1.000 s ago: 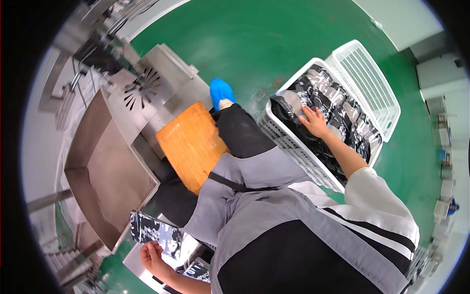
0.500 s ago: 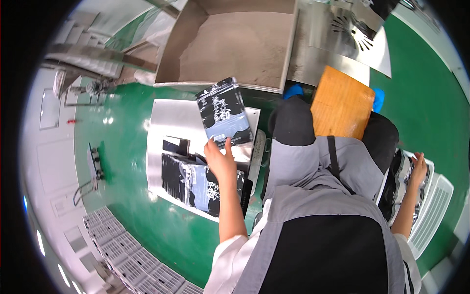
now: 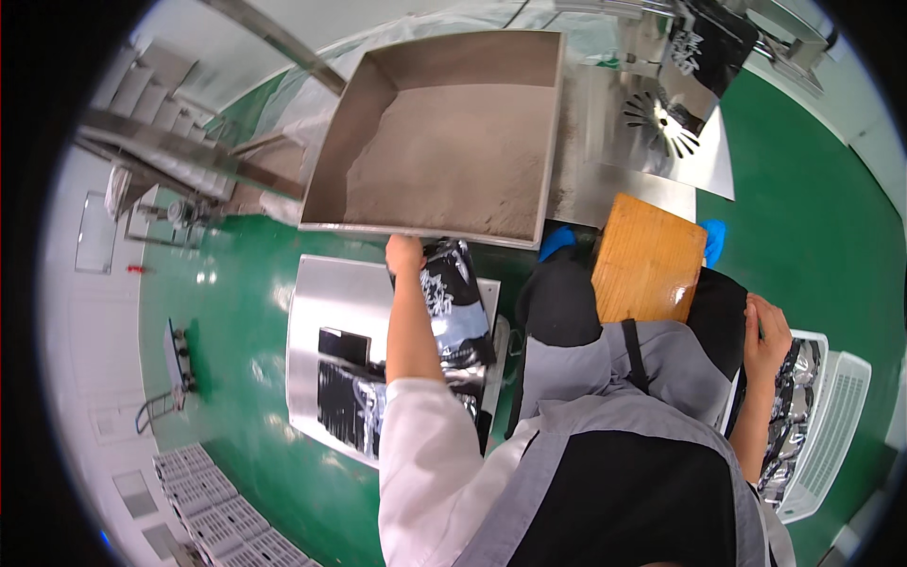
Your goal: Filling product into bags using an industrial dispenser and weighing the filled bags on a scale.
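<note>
A black and grey-blue pouch stands tilted over the steel platform on my left. At its upper left corner my left hand is closed on the pouch, below the front rim of the big metal tray; the fingertips are partly hidden. More pouches lie flat on the steel platform, partly covered by my forearm, with a dark phone-like rectangle beside them. My right hand is beside my right knee, fingers stretched and holding nothing. Close to it, a white crate holds several dark, shiny pouches.
Grey-brown powder fills the big tray ahead. A wooden board rests between my knees. At the far right stands a steel plate with fan-shaped slots, and another black pouch above it. Stacked grey crates line the left.
My left hand has moved from the pouch's lower edge to its upper corner, and the pouch stands straighter. My right hand has come from the white crate to my knee. The view has tilted up.
</note>
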`<state>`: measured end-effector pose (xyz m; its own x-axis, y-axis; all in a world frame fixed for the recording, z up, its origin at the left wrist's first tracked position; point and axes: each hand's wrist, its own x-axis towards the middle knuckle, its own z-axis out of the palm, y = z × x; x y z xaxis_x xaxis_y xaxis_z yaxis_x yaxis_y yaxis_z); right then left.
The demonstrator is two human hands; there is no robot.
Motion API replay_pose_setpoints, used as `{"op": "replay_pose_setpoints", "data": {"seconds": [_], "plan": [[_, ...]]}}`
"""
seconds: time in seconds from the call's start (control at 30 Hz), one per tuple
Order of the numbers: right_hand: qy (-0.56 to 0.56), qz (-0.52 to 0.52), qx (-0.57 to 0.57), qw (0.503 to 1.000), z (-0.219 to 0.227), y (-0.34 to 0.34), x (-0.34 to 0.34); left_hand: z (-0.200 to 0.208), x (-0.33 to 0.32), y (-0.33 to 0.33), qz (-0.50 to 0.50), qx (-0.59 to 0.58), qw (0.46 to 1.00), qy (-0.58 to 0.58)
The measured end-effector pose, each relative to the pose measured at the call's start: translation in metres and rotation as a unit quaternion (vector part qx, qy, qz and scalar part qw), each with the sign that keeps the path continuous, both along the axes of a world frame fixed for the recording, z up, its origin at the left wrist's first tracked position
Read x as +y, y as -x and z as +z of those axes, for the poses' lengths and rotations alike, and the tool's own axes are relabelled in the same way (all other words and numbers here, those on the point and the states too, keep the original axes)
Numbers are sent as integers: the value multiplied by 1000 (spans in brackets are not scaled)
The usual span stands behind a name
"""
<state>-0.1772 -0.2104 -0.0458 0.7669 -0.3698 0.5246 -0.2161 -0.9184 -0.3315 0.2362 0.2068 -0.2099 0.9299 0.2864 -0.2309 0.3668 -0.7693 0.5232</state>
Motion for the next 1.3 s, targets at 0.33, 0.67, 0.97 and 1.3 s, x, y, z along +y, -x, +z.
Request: {"op": "replay_pose_setpoints", "data": {"seconds": [0.33, 0.67, 0.97, 1.3], "plan": [[-60, 77, -51, 994, 1, -47, 34, -51, 83, 69, 167, -120, 918, 339], [-310, 364, -7, 878, -27, -86, 113, 124, 75, 242, 67, 52, 865, 494], [-305, 480, -38, 822, 61, -86, 132, 238, -135, 291, -246, -284, 853, 361], [-295, 422, -142, 845, 90, -22, 37, 279, -224, 292, -605, -257, 697, 285]]}}
